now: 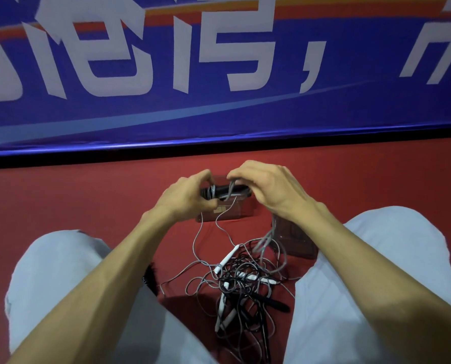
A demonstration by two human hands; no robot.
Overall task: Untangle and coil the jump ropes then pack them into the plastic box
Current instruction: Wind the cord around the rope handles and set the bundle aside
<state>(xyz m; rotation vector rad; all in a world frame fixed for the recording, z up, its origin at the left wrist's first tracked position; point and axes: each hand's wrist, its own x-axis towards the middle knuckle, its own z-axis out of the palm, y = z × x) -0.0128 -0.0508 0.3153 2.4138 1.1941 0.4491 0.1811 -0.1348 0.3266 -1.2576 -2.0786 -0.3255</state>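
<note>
Looking at your hands, both are up in front of you and close together, just over the clear plastic box (242, 214) on the red floor (87, 200). Your left hand (190, 198) is curled round one end of a black handle (223, 191), and your right hand (266, 190) is pinching the grey rope (198, 240) at its fingertips right above that handle. A few turns of the rope sit round the handle's left end, and two strands hang down into the tangle (245, 285) of grey and black ropes between your knees. A white handle (229, 257) pokes out of the top of that pile. A second clear plastic piece (298, 240) lies by your right leg; can't tell if it's the lid. Behind it all is a blue banner (219, 114) with huge white Chinese characters, cropped at the top. One looks like 传, followed by a comma; the rest I can't read.
</note>
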